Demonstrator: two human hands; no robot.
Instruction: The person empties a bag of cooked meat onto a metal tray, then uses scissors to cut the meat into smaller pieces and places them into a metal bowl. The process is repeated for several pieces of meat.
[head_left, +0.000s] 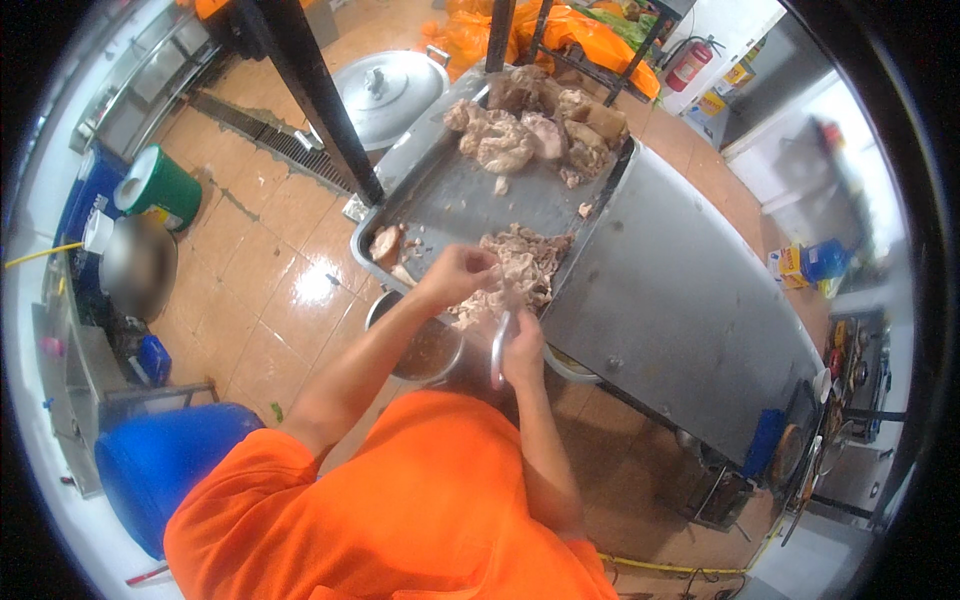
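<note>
My right hand (523, 349) is closed on the handles of a pair of scissors (504, 337), with the blades pointing away from me over the near edge of a large metal tray (450, 199). Just left of the blades is my left hand (461, 277), its fingers curled and pinched together; whether a piece of meat is between them cannot be told. Beneath and beyond both hands lies a heap of cut, pale brown meat (536, 259). Larger cooked chunks (502, 139) are piled at the tray's far end. A few pieces (386, 244) rest in its near left corner.
Below the tray's near edge stands a metal pot (427, 352) with brown liquid. A grey metal tabletop (675, 292) adjoins the tray on the right. Beyond the black table post (319, 97) is a large lidded pot (386, 94). A blue barrel (176, 457) stands at the left.
</note>
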